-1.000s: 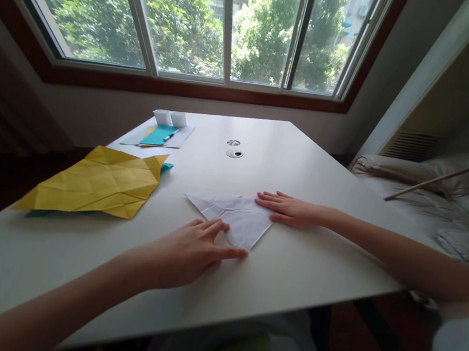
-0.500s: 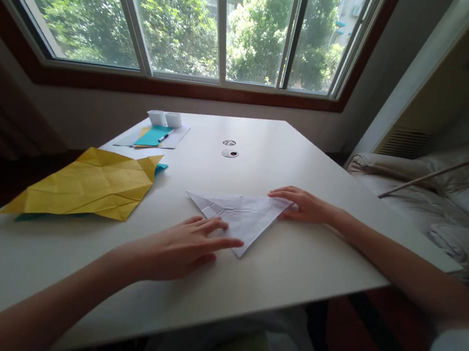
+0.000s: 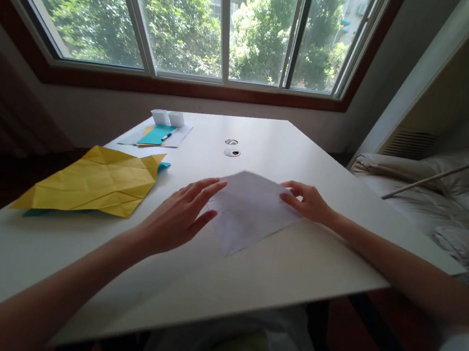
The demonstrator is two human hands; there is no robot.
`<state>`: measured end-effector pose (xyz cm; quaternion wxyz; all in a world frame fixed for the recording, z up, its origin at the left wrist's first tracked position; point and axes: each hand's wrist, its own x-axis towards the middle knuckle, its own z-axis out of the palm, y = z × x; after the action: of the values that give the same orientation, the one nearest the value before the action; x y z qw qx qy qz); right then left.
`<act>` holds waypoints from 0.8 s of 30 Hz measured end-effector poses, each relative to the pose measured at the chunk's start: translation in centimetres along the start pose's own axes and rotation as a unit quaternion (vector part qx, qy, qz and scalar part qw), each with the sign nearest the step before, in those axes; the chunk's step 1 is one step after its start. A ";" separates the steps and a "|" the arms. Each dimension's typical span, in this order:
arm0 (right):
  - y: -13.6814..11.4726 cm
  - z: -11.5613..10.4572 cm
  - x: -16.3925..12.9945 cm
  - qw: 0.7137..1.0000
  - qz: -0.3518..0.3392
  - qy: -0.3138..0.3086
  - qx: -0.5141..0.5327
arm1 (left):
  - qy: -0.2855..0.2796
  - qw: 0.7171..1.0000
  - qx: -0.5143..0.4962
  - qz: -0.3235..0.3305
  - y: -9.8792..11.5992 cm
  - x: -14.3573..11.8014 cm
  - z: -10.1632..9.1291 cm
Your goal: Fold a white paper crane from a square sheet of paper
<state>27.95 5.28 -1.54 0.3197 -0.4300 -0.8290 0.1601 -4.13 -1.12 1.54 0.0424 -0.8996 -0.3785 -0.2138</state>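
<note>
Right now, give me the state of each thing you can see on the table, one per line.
white paper: folded, far side lifted, held between both hands
left hand: open, fingertips at the paper's left edge
right hand: pinching its right corner
yellow paper: creased, lying flat
pen: lying on papers

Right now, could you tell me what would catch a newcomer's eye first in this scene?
Most striking is the folded white paper sheet at the middle of the white table, lifted at its far edge between the left hand and the right hand. To the left lies a large creased yellow paper sheet over a teal one. Behind the table, a wide window shows bright green trees.
</note>
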 end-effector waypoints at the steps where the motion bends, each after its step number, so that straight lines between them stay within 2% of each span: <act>1: 0.2 0.1 0.1 1.000 0.015 0.001 0.021 | 0.004 1.000 0.003 -0.005 -0.1 0.0 0.1; 4: 0.6 0.3 0.2 0.996 0.047 0.004 0.070 | -0.037 0.999 0.003 -0.007 -0.4 -0.1 0.6; 6: 0.7 0.4 0.3 0.996 0.048 0.014 0.067 | -0.070 0.998 0.000 -0.003 -0.5 -0.2 1.2; 9: 0.9 0.4 0.3 0.999 0.034 0.032 0.019 | -0.103 0.995 0.006 0.002 -0.8 -0.3 1.8; 12: 1.4 0.4 0.3 0.998 -0.019 0.028 -0.051 | -0.134 0.991 0.002 0.021 -1.1 -0.3 2.1; 16: 2.3 0.3 0.3 0.986 -0.112 -0.035 -0.121 | -0.146 0.989 -0.017 0.036 -1.7 -0.3 1.9; 20: 2.3 0.3 0.2 0.977 -0.127 -0.123 -0.115 | -0.157 0.987 -0.025 0.025 -2.5 -0.2 1.7; 24: 1.4 0.3 0.2 0.974 -0.140 -0.136 -0.118 | -0.171 0.985 -0.031 0.001 -3.3 -0.2 1.7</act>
<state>28.57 6.29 -2.44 0.1703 -0.3188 -0.9296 0.0719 -6.00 1.48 -0.34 -0.0504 -0.9241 -0.3724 -0.0687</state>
